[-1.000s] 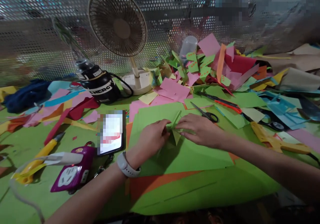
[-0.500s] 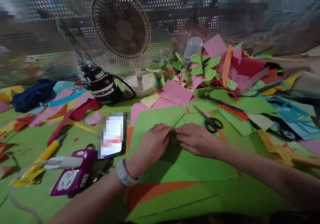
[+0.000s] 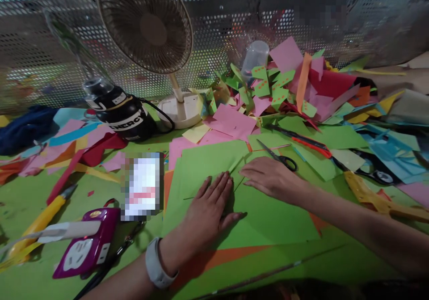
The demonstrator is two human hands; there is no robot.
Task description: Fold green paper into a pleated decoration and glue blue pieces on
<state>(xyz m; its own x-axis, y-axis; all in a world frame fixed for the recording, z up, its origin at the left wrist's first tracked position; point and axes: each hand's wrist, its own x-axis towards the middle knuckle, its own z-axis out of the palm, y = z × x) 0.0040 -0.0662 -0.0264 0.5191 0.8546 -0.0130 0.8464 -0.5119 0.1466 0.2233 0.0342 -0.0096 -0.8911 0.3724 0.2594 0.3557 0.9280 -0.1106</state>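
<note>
My left hand (image 3: 212, 201) lies flat on green paper (image 3: 275, 226), its fingers stretched out and the thumb spread to the right. Under its fingertips a narrow folded flap (image 3: 236, 163) of green paper runs up toward the right. My right hand (image 3: 271, 178) rests just right of that flap, fingers lightly bent and pointing left, nothing visible in them. Black-handled scissors (image 3: 288, 162) lie directly behind my right hand, partly covered by it. Orange paper (image 3: 214, 262) shows from under the green sheets.
A fan (image 3: 153, 31) and a black bottle (image 3: 125, 116) stand at the back left. A phone (image 3: 142, 186), a purple device (image 3: 90, 242) and a yellow cutter (image 3: 43, 219) lie left. Paper scraps (image 3: 231, 121) pile up behind; red-black scissors (image 3: 311, 145) lie right.
My left hand has flattened out and slid down and left, thumb now spread. My right hand has stayed near the fold, shifting slightly. The view has turned a little to the right.
</note>
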